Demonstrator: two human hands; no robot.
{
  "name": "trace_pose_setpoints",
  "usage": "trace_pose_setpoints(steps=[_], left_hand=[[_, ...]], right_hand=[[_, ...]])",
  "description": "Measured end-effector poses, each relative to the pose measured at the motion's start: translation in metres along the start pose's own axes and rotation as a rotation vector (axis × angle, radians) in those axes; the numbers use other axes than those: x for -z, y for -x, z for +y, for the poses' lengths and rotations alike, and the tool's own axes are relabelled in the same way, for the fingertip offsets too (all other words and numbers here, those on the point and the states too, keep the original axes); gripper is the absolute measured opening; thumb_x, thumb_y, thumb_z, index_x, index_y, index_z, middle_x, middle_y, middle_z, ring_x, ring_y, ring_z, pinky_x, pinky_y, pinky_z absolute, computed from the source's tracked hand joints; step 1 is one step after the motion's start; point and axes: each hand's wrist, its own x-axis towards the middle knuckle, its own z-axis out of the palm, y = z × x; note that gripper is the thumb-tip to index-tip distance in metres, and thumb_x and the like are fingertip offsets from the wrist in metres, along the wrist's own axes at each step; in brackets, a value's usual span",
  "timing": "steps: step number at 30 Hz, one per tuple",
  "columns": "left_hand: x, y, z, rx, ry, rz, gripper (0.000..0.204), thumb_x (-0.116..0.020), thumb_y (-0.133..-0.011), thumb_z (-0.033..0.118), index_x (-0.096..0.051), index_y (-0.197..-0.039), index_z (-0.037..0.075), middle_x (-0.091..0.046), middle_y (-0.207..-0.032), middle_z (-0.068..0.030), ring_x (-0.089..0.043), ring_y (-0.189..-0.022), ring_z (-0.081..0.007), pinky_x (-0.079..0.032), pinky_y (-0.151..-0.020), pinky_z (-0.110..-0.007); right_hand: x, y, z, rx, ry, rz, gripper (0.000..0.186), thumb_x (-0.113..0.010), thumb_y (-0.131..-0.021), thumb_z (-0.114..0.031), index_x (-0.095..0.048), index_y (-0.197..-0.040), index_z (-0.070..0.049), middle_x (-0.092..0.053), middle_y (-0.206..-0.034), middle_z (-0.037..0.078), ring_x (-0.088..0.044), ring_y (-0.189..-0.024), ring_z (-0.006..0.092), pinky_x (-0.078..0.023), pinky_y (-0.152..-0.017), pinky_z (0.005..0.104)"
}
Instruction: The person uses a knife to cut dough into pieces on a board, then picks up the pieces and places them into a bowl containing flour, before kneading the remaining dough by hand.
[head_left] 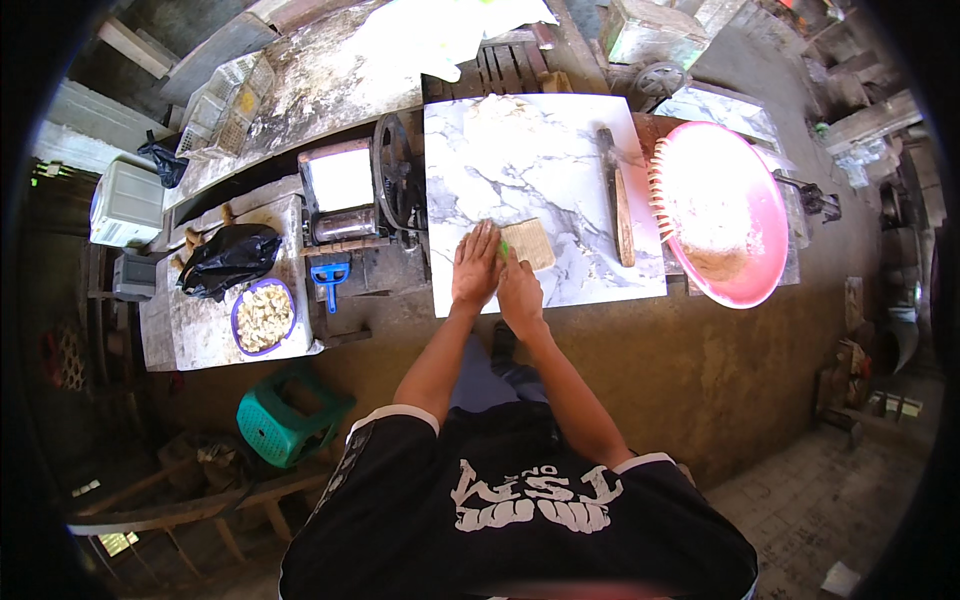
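Observation:
On the white marbled board point(530, 150), my left hand point(476, 260) lies with fingers stretched out at the left edge of a beige, lined slab, perhaps dough point(535, 245). My right hand point(518, 295) is beside it, fingers wrapped round a small green tool point(506, 247) at the slab's left part; its tip is hard to make out. A long wooden rolling pin or bar point(622, 215) lies to the right. Beside it a pink basin point(725, 190) holds white powder, with a row of pale ridged pieces along its left rim.
Left stands a hand-cranked roller machine point(340, 180), with a blue dustpan-like tool point(330, 285) below. A low table point(200, 330) bears a black bag point(225, 255) and bowl of pale pieces point(263, 318). A crate point(222, 105) stands behind; a green stool point(292, 415) is below.

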Motion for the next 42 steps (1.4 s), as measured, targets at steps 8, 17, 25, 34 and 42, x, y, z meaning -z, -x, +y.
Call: trace_pose_setpoints(steps=[8, 17, 25, 34, 42], left_hand=[[-0.003, -0.005, -0.004, -0.001, 0.015, 0.024, 0.046, -0.046, -0.078, 0.021, -0.037, -0.121, 0.008, -0.032, -0.13, -0.0079, -0.026, -0.122, -0.0214, -0.02, -0.099, -0.038], [-0.007, -0.007, -0.006, -0.018, 0.015, 0.091, 0.044, -0.047, -0.077, 0.02, -0.039, -0.119, 0.007, -0.035, -0.127, -0.0089, -0.03, -0.119, -0.0218, -0.022, -0.098, -0.038], [-0.006, -0.008, -0.005, 0.0, 0.031, 0.08, 0.047, -0.049, -0.076, 0.019, -0.038, -0.121, 0.008, -0.035, -0.128, -0.0097, -0.029, -0.12, -0.0222, -0.022, -0.098, -0.038], [-0.002, -0.013, -0.005, 0.025, 0.048, 0.045, 0.045, -0.047, -0.078, 0.019, -0.038, -0.12, 0.007, -0.034, -0.129, -0.0092, -0.029, -0.12, -0.0218, -0.021, -0.098, -0.037], [-0.005, -0.017, -0.009, 0.01, 0.063, 0.082, 0.044, -0.045, -0.076, 0.018, -0.04, -0.119, 0.006, -0.036, -0.127, -0.0099, -0.03, -0.119, -0.0228, -0.021, -0.098, -0.037]], right_hand=[[-0.001, -0.005, 0.0, 0.001, -0.001, 0.014, 0.036, -0.044, -0.081, -0.016, -0.04, -0.114, -0.001, -0.052, -0.084, 0.021, -0.057, -0.065, 0.0358, -0.048, -0.054, 0.0406], [0.005, 0.001, -0.004, 0.007, 0.016, 0.026, 0.038, -0.046, -0.079, -0.014, -0.04, -0.114, -0.001, -0.052, -0.084, 0.02, -0.057, -0.065, 0.0351, -0.048, -0.055, 0.0405], [0.012, 0.01, -0.006, -0.001, -0.009, 0.007, 0.039, -0.046, -0.079, -0.012, -0.039, -0.115, 0.0, -0.051, -0.084, 0.02, -0.056, -0.067, 0.0361, -0.048, -0.058, 0.0416], [0.009, 0.015, 0.001, -0.031, -0.011, -0.03, 0.04, -0.045, -0.079, -0.011, -0.038, -0.116, -0.002, -0.051, -0.086, 0.02, -0.056, -0.068, 0.0369, -0.046, -0.059, 0.0433], [0.012, 0.023, -0.002, -0.048, -0.033, 0.02, 0.036, -0.043, -0.078, -0.009, -0.042, -0.114, -0.001, -0.053, -0.082, 0.021, -0.054, -0.069, 0.0369, -0.045, -0.061, 0.0436]])
